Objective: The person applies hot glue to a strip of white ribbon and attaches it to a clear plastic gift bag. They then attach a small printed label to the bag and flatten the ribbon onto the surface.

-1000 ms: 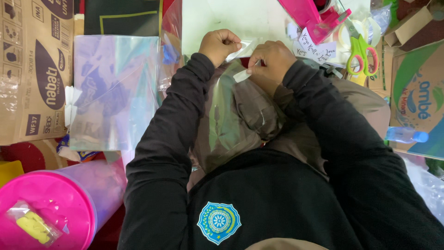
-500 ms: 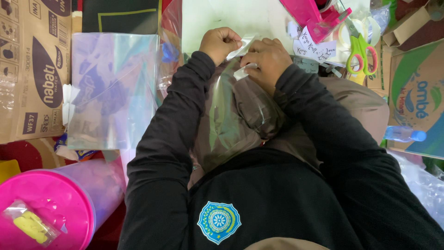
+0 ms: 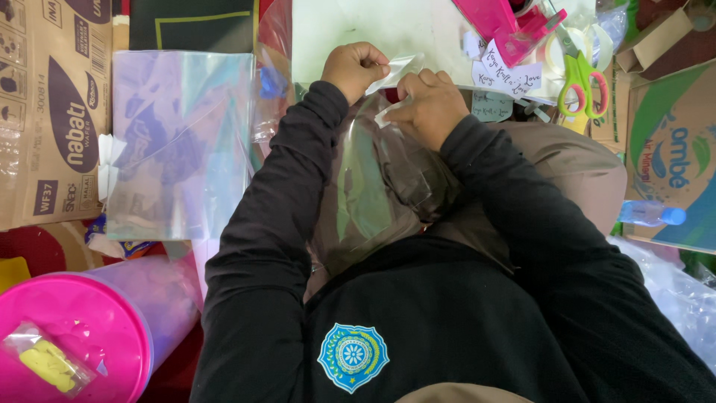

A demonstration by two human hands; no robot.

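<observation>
Clear plastic bag (image 3: 373, 194) pinched at its mouth by left hand (image 3: 354, 69) and right hand (image 3: 429, 104)

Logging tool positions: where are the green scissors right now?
In the head view the green scissors lie at the upper right, beyond the right hand, beside the paper tags and left of the cardboard box.

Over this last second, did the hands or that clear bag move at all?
Slightly. The right hand slid left along the top edge of the clear plastic bag, closing up to the left hand. Both hands kept pinching the bag's top edge throughout. The green scissors and the pink tub stayed put.
</observation>
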